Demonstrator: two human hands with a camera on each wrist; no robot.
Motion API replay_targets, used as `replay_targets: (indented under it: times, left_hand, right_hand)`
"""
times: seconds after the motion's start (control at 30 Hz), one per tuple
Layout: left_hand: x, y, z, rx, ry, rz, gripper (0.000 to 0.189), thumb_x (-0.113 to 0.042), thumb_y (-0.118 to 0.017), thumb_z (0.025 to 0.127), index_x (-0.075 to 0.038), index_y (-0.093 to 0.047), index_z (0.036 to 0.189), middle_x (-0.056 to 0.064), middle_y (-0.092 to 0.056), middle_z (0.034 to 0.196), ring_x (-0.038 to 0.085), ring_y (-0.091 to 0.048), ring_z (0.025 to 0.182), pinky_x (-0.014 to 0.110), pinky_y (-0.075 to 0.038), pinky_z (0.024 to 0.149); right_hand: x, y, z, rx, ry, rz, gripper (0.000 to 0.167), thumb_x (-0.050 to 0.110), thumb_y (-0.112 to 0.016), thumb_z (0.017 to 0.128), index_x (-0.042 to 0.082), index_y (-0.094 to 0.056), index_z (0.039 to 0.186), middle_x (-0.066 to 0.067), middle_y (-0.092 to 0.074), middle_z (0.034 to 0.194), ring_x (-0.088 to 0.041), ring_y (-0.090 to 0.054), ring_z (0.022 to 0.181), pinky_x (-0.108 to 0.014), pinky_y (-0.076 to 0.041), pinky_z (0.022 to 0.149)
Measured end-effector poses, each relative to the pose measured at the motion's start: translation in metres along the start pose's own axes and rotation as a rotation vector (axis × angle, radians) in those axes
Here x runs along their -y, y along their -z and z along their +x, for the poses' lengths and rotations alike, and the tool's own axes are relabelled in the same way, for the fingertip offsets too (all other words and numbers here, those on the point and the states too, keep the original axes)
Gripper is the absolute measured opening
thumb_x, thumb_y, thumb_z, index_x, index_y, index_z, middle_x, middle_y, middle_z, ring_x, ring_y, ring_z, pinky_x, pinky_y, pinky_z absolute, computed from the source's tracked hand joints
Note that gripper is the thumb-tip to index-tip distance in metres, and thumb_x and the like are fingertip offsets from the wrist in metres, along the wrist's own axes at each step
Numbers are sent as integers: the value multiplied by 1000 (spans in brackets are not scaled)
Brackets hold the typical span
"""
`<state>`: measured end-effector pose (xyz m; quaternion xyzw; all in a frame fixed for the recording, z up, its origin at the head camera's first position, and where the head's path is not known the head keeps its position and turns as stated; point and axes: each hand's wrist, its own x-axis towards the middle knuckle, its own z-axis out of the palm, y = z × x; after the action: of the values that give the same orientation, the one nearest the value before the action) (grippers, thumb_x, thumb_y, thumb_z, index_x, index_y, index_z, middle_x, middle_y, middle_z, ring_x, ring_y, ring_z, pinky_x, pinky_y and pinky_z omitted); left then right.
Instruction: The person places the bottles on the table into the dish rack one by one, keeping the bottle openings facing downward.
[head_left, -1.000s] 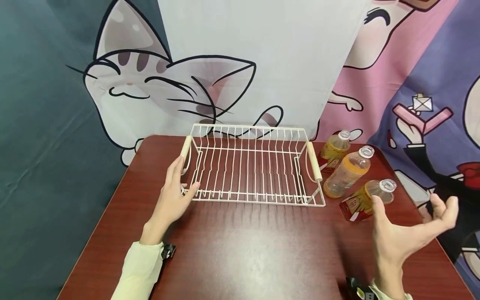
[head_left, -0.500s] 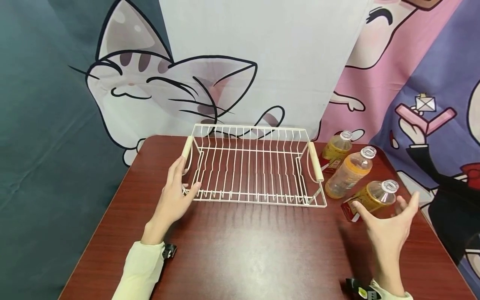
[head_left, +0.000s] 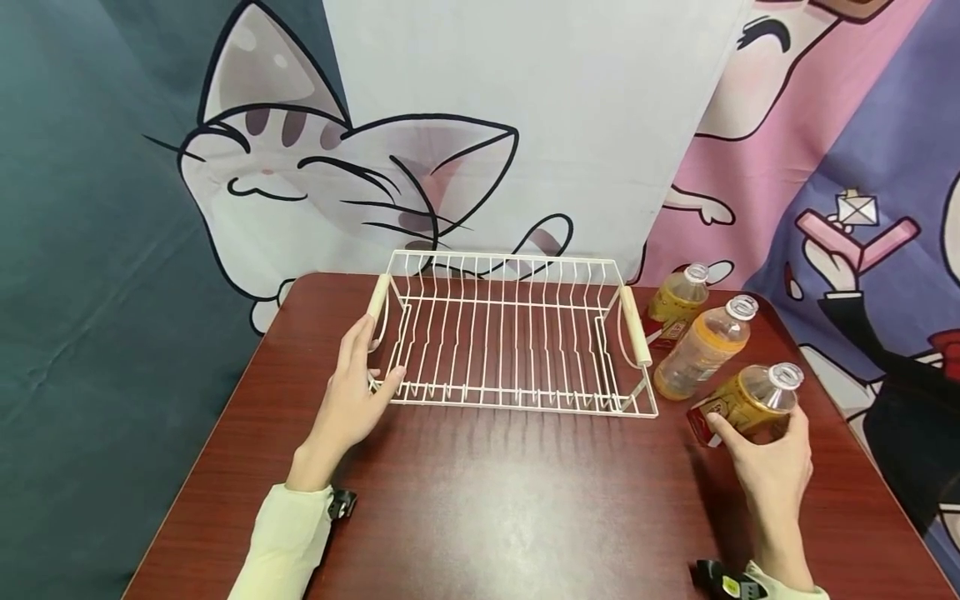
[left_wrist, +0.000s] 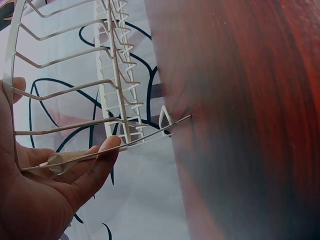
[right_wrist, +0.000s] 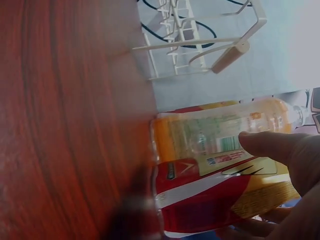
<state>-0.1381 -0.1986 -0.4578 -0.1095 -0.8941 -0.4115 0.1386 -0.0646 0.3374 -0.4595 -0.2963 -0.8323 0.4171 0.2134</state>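
Note:
A white wire dish rack (head_left: 517, 407) with pale handles stands at the back of the table. My left hand (head_left: 348, 404) holds its left end; in the left wrist view, fingers (left_wrist: 95, 172) reach round the end wires beside a handle (left_wrist: 65, 159). At the right, my right hand (head_left: 772, 467) grips the nearest plastic bottle (head_left: 746, 400), thumb on one side and fingers on the other. This bottle has a red and yellow label (right_wrist: 200, 200) and a white cap (head_left: 787, 376). In the right wrist view the fingers are partly hidden behind it.
Beyond the gripped bottle stand a bottle with an orange band (head_left: 701, 354) and another yellow-labelled bottle (head_left: 675, 304), both close to the rack's right handle (head_left: 636, 327). The reddish-brown table (head_left: 510, 500) ends at a cartoon-printed cloth (head_left: 585, 125).
My right hand has moved left and inward from beside the nearest bottle and taken hold of it. The left hand has stayed at the rack's left end.

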Motion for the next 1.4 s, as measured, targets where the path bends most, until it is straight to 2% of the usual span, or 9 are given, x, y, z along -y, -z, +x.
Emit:
replay_targets:
  times: [0.13, 0.2, 0.3, 0.53, 0.77, 0.9, 1.03, 1.2, 1.4]
  left_hand:
    - [-1, -1, -1, -2, 1, -2, 90, -29, -73, 107, -11, -21, 178, 7, -22, 181, 40, -59, 141, 56, -62, 96]
    - [0, -1, -1, -1, 2, 1, 89, -29, -73, 107, -11, -21, 178, 7, -22, 181, 40, -59, 141, 56, -62, 96]
    - [-1, -1, -1, -3, 5, -1, 90, -30, -73, 107, -11, -21, 178, 6, -22, 181, 39, -59, 142, 56, -62, 97]
    - [-2, -2, -1, 7, 10, -6, 90, -31, -72, 108, -13, -20, 179, 5, -20, 182, 38, -56, 147, 58, -61, 100]
    - [-6, 0, 0, 46, 29, 24, 91, -31, -73, 107, -12, -19, 179, 6, -18, 183, 42, -61, 140, 60, -59, 102]
    - [-6, 3, -1, 50, 27, 30, 90, -34, -71, 108, -10, -20, 178, 6, -17, 183, 40, -57, 145, 60, -58, 103]
    - [-6, 4, -1, 51, 19, 46, 88, -38, -68, 110, -10, -21, 178, 6, -17, 183, 41, -61, 141, 62, -58, 101]
    - [-7, 6, -1, 56, 12, 86, 83, -43, -64, 111, -15, -23, 178, 6, -19, 184, 45, -66, 127, 69, -53, 99]
    - [-8, 14, -1, 113, 10, 140, 80, -45, -58, 114, -19, -20, 179, 7, -14, 185, 48, -49, 150, 78, -47, 103]
  right_hand:
    - [-5, -1, 2, 9, -16, -49, 89, 32, -92, 90, 6, -48, 163, -25, -61, 150, -41, -57, 130, -33, -41, 98]
    - [-7, -2, 2, 7, -29, -70, 84, 34, -91, 90, 5, -51, 159, -23, -64, 144, -37, -58, 122, -27, -38, 88]
    - [-9, -2, 3, 7, -31, -80, 83, 35, -90, 91, 4, -51, 157, -23, -64, 139, -29, -57, 110, -26, -37, 82]
    - [-8, 1, 6, -10, -38, -73, 82, 38, -90, 91, 5, -53, 156, -16, -64, 132, -11, -53, 101, -22, -37, 82]
    - [-2, 7, -1, -55, -35, -27, 76, 35, -91, 90, 6, -55, 150, 15, -53, 103, -4, -47, 92, -24, -34, 81]
    - [7, 11, -9, -93, -7, 21, 67, 32, -92, 89, 15, -59, 144, 26, -49, 101, 1, -46, 93, -21, -34, 83]
    - [20, 16, -19, -132, 34, 98, 60, 26, -93, 89, 30, -61, 139, 29, -51, 106, 6, -48, 95, -18, -35, 85]
    - [37, 23, -28, -161, 89, 168, 60, 19, -94, 86, 38, -62, 134, 27, -55, 108, 5, -51, 98, -18, -36, 87]
    - [53, 27, -36, -184, 150, 189, 63, 14, -94, 83, 37, -63, 134, 27, -56, 109, 5, -52, 100, -17, -37, 90]
